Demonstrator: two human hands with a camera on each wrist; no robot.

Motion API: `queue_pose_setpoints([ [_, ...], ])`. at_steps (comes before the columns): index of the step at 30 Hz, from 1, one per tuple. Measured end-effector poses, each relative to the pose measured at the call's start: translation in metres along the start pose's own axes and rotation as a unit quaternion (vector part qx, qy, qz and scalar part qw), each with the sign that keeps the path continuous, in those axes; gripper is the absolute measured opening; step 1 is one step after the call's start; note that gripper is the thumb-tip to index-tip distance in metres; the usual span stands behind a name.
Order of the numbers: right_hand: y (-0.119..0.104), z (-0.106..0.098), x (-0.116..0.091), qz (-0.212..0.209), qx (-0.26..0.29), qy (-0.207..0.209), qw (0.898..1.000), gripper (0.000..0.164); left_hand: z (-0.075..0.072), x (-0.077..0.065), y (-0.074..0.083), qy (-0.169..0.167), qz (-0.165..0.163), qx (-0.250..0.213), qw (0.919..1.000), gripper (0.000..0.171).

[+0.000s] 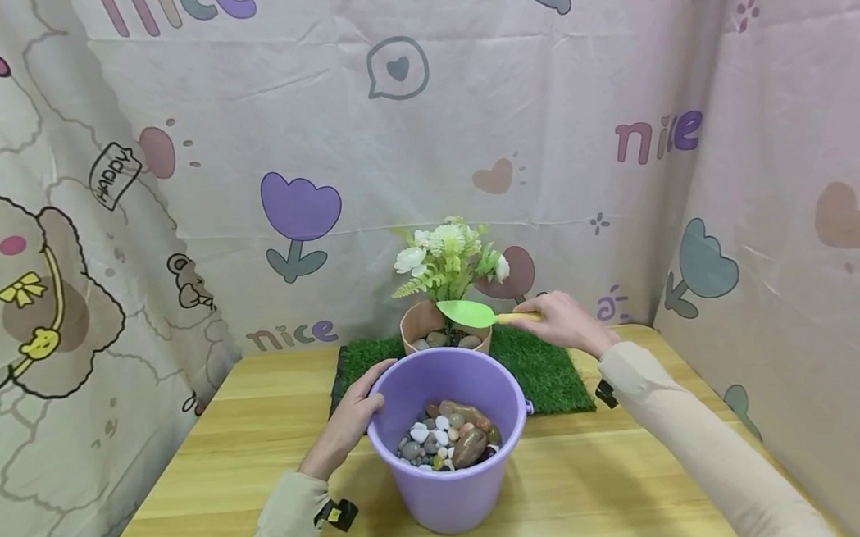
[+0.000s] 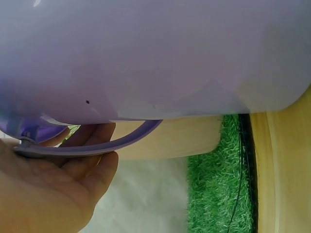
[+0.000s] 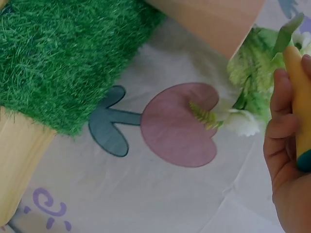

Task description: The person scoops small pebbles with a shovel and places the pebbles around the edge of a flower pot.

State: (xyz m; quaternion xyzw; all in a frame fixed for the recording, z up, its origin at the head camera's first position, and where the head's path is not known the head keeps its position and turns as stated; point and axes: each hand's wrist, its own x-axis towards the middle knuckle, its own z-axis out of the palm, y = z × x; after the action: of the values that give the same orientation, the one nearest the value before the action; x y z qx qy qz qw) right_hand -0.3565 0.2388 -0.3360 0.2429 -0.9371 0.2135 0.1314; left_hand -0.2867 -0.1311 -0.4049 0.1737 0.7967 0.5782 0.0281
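A purple bucket (image 1: 451, 497) stands on the table, holding white, grey and brown pebbles (image 1: 440, 436). My left hand (image 1: 354, 417) grips its rim on the left side, thumb inside. In the left wrist view the bucket's purple handle (image 2: 116, 144) crosses that hand's fingers. My right hand (image 1: 566, 324) holds a toy trowel (image 1: 470, 314) by its yellow handle (image 3: 301, 111). The light-green blade points left, over the front of a clay-coloured flowerpot (image 1: 417, 323) behind the bucket. White flowers with green leaves (image 1: 447, 255) rise from the pot, and stones lie around their stem.
Beneath the pot lies a mat of artificial turf (image 1: 547, 368) on the wooden table (image 1: 261, 410). A printed cloth (image 1: 466, 135) hangs close behind and along both sides.
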Motion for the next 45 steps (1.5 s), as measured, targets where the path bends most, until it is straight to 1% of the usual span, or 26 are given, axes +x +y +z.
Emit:
queue_pose_setpoints([
  [4,-0.01,-0.004,-0.009,-0.009,0.041,-0.009,0.999,0.034,0.0,0.001,0.0,-0.003,-0.004,0.002,1.0,0.067],
  [9,-0.023,-0.012,-0.019,-0.017,0.078,-0.01,0.997,0.031,-0.001,0.002,0.001,0.006,-0.01,0.003,0.9999,0.066],
  [12,-0.03,-0.017,-0.022,-0.025,0.082,-0.004,0.996,0.029,0.0,0.003,0.001,0.011,-0.007,0.005,0.9999,0.066],
  [15,-0.038,-0.021,-0.024,-0.029,0.078,-0.017,0.996,0.028,0.001,0.004,0.001,0.009,0.0,0.01,0.9999,0.067],
  [17,-0.043,-0.023,-0.025,-0.039,0.075,-0.038,0.996,0.025,0.001,0.004,0.001,0.007,0.004,0.012,0.9999,0.067],
  [20,-0.055,-0.027,-0.025,-0.065,0.066,-0.087,0.992,0.018,0.002,0.003,0.0,0.008,0.009,0.014,0.9998,0.067],
  [24,-0.072,-0.034,-0.021,-0.098,0.046,-0.164,0.98,0.007,0.002,0.003,-0.001,0.01,0.012,0.009,0.9998,0.066],
  [28,-0.09,-0.038,-0.015,-0.098,0.03,-0.235,0.967,0.008,0.003,0.002,-0.001,0.006,0.015,0.002,0.9999,0.067],
  [30,-0.097,-0.039,-0.012,-0.095,0.026,-0.254,0.962,0.009,0.003,0.002,-0.002,0.006,0.017,0.0,0.9998,0.067],
  [35,-0.107,-0.04,-0.008,-0.076,0.008,-0.282,0.956,0.005,0.004,0.002,-0.004,0.007,0.016,0.001,0.9998,0.066],
  [41,-0.117,-0.043,-0.008,-0.057,-0.026,-0.345,0.937,0.012,0.004,0.002,-0.004,0.016,0.019,0.01,0.9996,0.067],
  [45,-0.126,-0.04,-0.007,-0.057,-0.055,-0.363,0.928,0.017,0.004,0.003,-0.005,0.026,0.016,0.012,0.9995,0.066],
])
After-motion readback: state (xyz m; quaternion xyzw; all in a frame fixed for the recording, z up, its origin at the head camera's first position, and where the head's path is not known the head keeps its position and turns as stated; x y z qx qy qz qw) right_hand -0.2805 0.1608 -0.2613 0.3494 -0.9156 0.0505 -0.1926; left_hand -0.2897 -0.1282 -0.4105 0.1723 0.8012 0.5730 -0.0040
